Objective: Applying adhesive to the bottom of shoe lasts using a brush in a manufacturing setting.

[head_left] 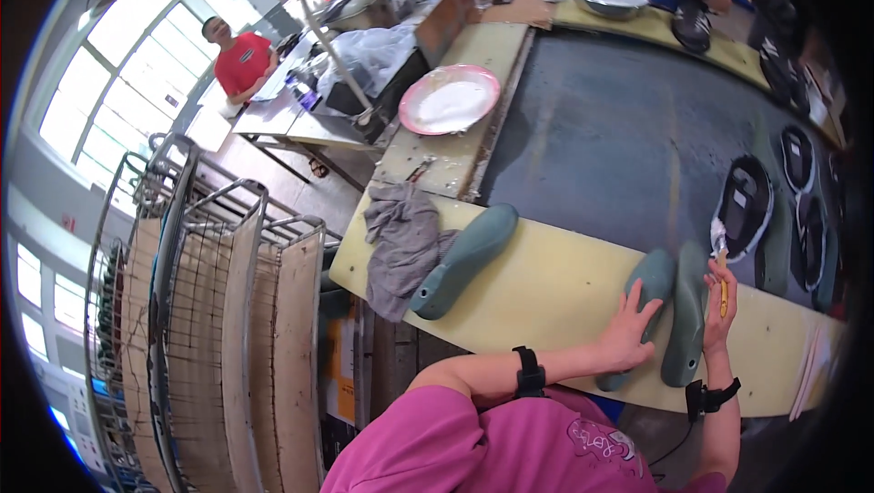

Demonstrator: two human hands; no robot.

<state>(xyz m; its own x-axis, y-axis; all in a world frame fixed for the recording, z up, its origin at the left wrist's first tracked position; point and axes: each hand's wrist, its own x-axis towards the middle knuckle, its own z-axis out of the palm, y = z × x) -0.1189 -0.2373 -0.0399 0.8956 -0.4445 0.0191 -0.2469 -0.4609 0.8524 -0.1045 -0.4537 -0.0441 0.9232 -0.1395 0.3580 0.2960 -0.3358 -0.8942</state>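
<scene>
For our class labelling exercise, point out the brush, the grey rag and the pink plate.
brush [722,267], head view, on its yellow handle.
grey rag [401,243], head view, on its crumpled middle.
pink plate [411,103], head view, on its left rim.

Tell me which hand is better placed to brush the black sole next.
Right hand: it holds the brush, its bristles beside the black sole. The left hand rests on a green shoe form.
</scene>
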